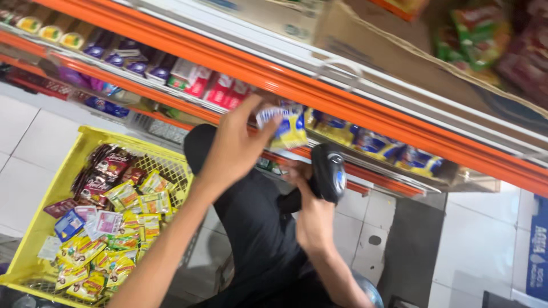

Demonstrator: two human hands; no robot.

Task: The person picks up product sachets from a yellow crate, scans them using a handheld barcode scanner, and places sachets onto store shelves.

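Note:
My left hand [231, 149] is raised toward the shelf and pinches a small yellow and blue sachet pack [285, 126] at the shelf's orange edge [319, 94]. My right hand [313, 219] grips a black handheld scanner [327, 173] just below that pack, its head pointing up toward the shelf. More yellow and blue packs [377, 145] lie in a row on the shelf behind. My knee in dark trousers [251, 222] is under both arms.
A yellow plastic crate [63, 177] full of several mixed sachets stands on the white tiled floor at left. Orange-edged shelves with red boxes [220, 88] and purple packs [123, 57] run diagonally. A cardboard box [365, 40] sits on the upper shelf.

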